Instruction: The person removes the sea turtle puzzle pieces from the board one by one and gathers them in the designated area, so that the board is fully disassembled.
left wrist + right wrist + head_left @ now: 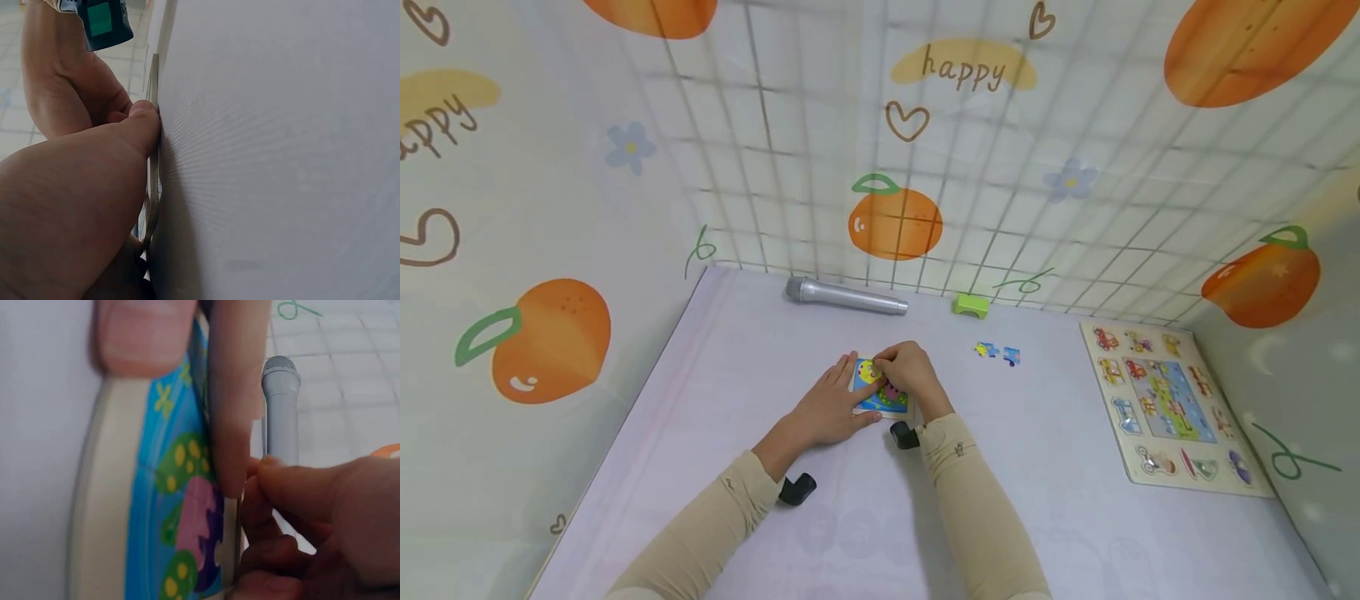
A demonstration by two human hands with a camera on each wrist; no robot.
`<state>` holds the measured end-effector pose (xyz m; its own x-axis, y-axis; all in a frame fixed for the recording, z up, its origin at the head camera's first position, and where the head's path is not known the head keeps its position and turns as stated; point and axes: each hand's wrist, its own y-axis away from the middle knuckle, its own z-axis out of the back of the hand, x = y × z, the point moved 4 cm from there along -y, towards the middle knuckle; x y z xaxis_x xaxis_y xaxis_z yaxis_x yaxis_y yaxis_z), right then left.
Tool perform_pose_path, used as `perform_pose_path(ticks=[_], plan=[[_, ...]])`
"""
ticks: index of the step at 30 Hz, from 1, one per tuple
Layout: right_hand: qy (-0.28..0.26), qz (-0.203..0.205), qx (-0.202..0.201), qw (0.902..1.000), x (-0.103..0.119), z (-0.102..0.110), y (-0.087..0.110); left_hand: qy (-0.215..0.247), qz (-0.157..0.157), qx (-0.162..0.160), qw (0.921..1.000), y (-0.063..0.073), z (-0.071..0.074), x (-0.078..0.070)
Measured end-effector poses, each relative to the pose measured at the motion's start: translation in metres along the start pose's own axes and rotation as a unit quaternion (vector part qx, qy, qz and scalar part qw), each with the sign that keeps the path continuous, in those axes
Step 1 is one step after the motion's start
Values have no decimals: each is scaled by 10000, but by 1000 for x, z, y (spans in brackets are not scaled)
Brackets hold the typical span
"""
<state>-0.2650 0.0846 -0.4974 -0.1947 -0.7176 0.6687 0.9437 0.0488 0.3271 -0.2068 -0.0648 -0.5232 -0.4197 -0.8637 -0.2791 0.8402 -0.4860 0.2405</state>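
A small jigsaw puzzle (892,404) in a pale wooden frame lies on the table, with blue, pink and green printing. My left hand (826,408) rests across it, fingers spread. In the right wrist view, the left thumb (147,340) presses the frame's near edge and a straight finger (237,406) lies over the picture. My right hand (912,368) bends over the puzzle's far side, thumb and fingertips pinching a puzzle piece that they mostly hide. Beside a purple jigsaw edge, bare wood shows in the frame. Two loose pieces, one yellow and blue (986,349), another blue (1012,356), lie to the right.
A silver toy microphone (847,297) lies along the back edge, with a green arched block (972,306) to its right. At the far right lies a wooden picture board (1116,417) with vehicle shapes. Fruit-printed cloth (805,108) over wire grid walls encloses the table.
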Motion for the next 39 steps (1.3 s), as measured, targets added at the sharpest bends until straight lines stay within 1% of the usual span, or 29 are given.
perform_pose_path(ticks=[6, 17, 21, 25, 30, 39], plan=[[-133, -145, -10, 9998, -1, -2, -1, 29, 41, 86, 10000, 0, 1, 0], [-332, -204, -7, 9992, 1, 1, 1, -4, 12, 11, 10000, -1, 0, 1], [-378, -235, -42, 9990, 1, 1, 1, -22, 22, 37, 10000, -1, 0, 1], [-377, -269, -105, 9989, 1, 2, 2, 17, 28, 55, 10000, 1, 3, -1], [-387, -225, -157, 9989, 1, 2, 2, 93, 35, 34, 9999, 4, 6, -3], [-387, -158, -234, 9989, 5, 2, 3, 65, 24, 34, 10000, 3, 6, -3]])
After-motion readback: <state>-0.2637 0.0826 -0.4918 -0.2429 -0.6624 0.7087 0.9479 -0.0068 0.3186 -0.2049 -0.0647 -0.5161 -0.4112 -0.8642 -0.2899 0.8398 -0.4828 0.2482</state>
